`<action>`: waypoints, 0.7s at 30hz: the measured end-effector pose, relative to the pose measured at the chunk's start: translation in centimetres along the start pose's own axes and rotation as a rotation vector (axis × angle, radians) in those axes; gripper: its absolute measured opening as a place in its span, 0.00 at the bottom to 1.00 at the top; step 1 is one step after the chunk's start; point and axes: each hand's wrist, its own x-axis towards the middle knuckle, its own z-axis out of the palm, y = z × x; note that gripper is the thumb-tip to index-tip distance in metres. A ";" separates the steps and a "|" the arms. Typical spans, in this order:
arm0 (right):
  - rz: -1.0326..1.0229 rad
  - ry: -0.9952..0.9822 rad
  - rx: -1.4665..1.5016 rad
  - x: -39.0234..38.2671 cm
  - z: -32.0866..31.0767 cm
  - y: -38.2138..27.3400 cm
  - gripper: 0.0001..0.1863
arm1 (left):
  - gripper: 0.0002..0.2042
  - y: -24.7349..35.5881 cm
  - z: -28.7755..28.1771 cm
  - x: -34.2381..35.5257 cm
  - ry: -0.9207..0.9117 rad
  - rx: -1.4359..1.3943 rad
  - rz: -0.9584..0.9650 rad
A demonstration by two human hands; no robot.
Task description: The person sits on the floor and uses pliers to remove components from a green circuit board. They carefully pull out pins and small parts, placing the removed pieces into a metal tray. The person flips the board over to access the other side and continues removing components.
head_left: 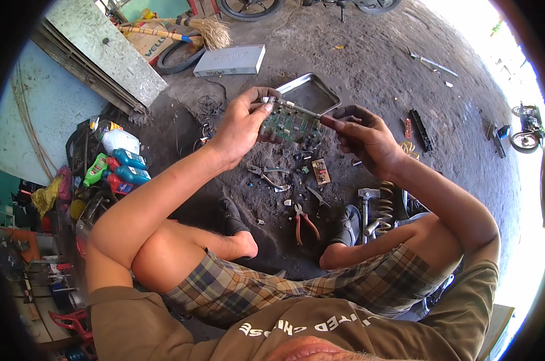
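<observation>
My left hand [239, 126] is closed on the left end of a green circuit board [289, 125], thumb on top, holding it tilted above the ground. My right hand [369, 139] grips a screwdriver [328, 121] by its dark reddish handle. The thin shaft runs leftward along the board's far edge; whether its tip touches anything there I cannot tell. Just beyond the board lies a rectangular metal tray [337, 101]. Below my hands are pliers [266, 173], red-handled cutters [307, 226] and a small brown circuit board [321, 172], among scattered small parts.
Beside my right foot stand a hammer [367, 194] and a coil spring [385, 207]. Several bottles [131, 167] crowd the left side. A white box [230, 61] and a straw broom [212, 33] lie farther off. A black strip [421, 130] rests at right.
</observation>
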 end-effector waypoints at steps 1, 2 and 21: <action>0.035 0.025 0.057 -0.1 0.4 -0.1 0.16 | 0.12 0.0 -0.1 0.0 0.007 0.007 0.004; 0.068 0.051 0.116 -0.4 0.6 -0.4 0.16 | 0.12 0.0 -0.1 0.0 0.001 0.009 0.005; -0.008 -0.023 -0.040 -0.8 1.5 -0.2 0.13 | 0.14 0.2 -0.5 0.0 -0.011 -0.024 0.020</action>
